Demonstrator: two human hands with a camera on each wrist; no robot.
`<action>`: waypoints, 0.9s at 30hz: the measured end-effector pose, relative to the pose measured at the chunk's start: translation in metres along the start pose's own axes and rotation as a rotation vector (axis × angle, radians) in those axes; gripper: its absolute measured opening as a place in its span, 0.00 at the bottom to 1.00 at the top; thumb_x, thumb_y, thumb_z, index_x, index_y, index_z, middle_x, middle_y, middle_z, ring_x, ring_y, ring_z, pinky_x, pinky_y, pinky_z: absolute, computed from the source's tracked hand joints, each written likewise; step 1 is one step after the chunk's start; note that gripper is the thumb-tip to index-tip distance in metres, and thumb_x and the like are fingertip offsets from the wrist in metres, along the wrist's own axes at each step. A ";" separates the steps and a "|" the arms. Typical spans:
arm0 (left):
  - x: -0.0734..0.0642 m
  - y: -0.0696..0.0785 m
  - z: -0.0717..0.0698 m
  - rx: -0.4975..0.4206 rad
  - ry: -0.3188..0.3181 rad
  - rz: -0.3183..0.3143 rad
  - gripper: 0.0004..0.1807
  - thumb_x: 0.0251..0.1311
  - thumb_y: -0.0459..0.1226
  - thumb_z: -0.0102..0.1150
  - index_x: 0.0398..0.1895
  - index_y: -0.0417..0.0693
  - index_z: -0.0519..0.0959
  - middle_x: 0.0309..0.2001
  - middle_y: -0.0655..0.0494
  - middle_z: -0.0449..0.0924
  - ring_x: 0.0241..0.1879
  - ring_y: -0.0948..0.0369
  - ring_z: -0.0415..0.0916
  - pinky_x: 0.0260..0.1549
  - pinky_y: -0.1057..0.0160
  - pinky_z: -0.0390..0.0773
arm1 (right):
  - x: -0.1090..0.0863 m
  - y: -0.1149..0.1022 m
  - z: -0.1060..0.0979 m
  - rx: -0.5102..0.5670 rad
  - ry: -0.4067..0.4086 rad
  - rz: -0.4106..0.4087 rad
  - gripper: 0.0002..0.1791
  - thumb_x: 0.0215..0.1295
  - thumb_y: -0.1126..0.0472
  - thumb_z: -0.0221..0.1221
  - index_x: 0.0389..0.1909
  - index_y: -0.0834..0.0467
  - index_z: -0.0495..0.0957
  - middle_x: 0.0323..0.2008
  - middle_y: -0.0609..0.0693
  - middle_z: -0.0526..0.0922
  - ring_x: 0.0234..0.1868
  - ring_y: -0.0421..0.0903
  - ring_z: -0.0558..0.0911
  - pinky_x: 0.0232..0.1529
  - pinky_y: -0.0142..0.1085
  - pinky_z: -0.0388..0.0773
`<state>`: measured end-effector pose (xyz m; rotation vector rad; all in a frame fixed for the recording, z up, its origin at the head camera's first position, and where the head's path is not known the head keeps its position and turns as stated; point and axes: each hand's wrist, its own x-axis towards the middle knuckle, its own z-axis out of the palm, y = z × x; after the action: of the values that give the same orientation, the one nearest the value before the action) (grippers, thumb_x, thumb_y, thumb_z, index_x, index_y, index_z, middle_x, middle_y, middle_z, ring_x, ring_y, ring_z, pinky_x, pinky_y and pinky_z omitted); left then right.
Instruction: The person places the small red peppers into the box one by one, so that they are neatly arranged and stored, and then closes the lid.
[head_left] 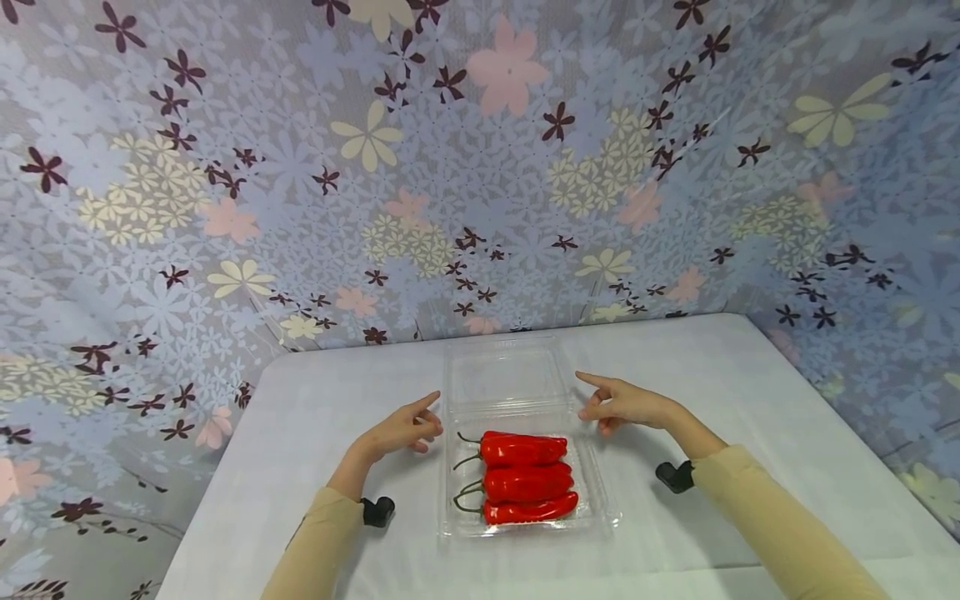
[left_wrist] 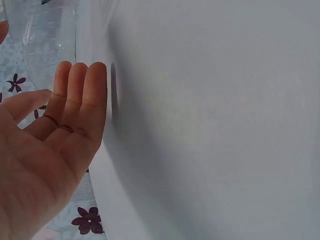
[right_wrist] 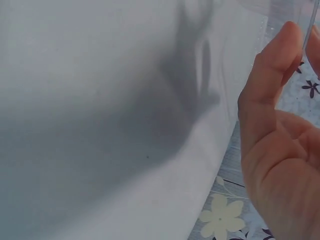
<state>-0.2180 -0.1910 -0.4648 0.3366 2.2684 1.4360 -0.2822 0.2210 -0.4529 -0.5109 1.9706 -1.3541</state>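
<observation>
Several long red peppers (head_left: 525, 482) with green stems lie side by side in a clear plastic clamshell box (head_left: 596, 500), their stems to the left. The clear lid (head_left: 504, 375) is folded back behind the base. My left hand (head_left: 401, 429) is just left of the hinge, index finger extended forward and the others loosely bent. On the opposite side my right hand (head_left: 626, 404) points its index finger towards the lid's edge. Nothing shows in the palm of the left hand (left_wrist: 60, 135). The right hand's fingers (right_wrist: 260, 100) are by a clear plastic edge.
A white cloth (head_left: 360, 375) covers the table. Behind it hangs a floral curtain (head_left: 480, 208). Black wrist devices (head_left: 377, 512) are worn at both cuffs, under beige sleeves (head_left: 772, 517).
</observation>
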 end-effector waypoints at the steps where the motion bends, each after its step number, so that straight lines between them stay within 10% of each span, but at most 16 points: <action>1: 0.000 0.001 0.000 -0.001 -0.003 0.006 0.38 0.65 0.37 0.53 0.73 0.39 0.47 0.50 0.43 0.71 0.45 0.50 0.75 0.36 0.56 0.81 | 0.000 0.001 0.000 0.003 -0.003 -0.004 0.48 0.63 0.60 0.61 0.73 0.64 0.38 0.35 0.60 0.74 0.24 0.45 0.76 0.30 0.35 0.80; 9: -0.003 0.007 0.004 -0.056 0.007 0.048 0.42 0.62 0.36 0.55 0.74 0.41 0.44 0.54 0.37 0.67 0.46 0.50 0.74 0.40 0.55 0.80 | 0.000 0.002 0.003 0.036 0.030 -0.042 0.46 0.63 0.61 0.60 0.74 0.63 0.41 0.36 0.63 0.73 0.24 0.44 0.76 0.29 0.34 0.80; 19: -0.008 0.004 0.014 -0.061 0.169 0.166 0.44 0.57 0.29 0.61 0.74 0.49 0.50 0.66 0.38 0.50 0.61 0.41 0.60 0.53 0.48 0.72 | -0.001 0.016 0.021 0.042 0.230 -0.300 0.40 0.63 0.67 0.59 0.71 0.64 0.48 0.36 0.60 0.77 0.29 0.47 0.80 0.33 0.41 0.82; 27: -0.020 0.017 0.019 -0.144 0.186 0.253 0.31 0.55 0.23 0.59 0.61 0.34 0.59 0.65 0.35 0.53 0.62 0.34 0.56 0.54 0.42 0.68 | -0.003 0.017 0.030 0.087 0.250 -0.378 0.23 0.65 0.71 0.55 0.57 0.70 0.57 0.37 0.63 0.76 0.30 0.48 0.80 0.32 0.40 0.82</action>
<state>-0.1922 -0.1770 -0.4523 0.4763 2.3142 1.8166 -0.2572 0.2093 -0.4742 -0.7300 2.0716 -1.8040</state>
